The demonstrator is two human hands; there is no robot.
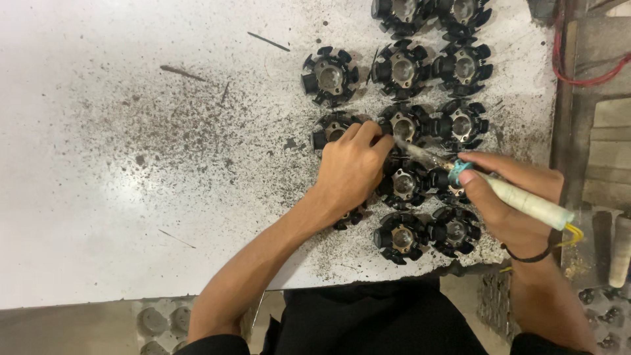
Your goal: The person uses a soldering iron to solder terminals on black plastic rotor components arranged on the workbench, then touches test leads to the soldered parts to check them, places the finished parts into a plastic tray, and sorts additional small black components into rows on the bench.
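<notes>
At frame centre my left hand (351, 172) presses flat on one black star-shaped metal core (402, 185); my right hand (506, 197) pinches a cream soldering iron (519, 198) whose tip touches the core, and the other cores (330, 75) on the white worktop (131, 164) wait.

The worktop (131, 164) is a matt white sheet, scratched and peppered with dark grit that lies thickest near its right edge. The round parts (330, 76) on it have black, faintly glossy plastic-looking teeth around dull grey metal centres; one (401, 237) near the front edge shows a brownish metal plate. The tool (526, 200) has a cream, matt, taped-looking handle, a turquoise collar and a thin shiny metal tip.
</notes>
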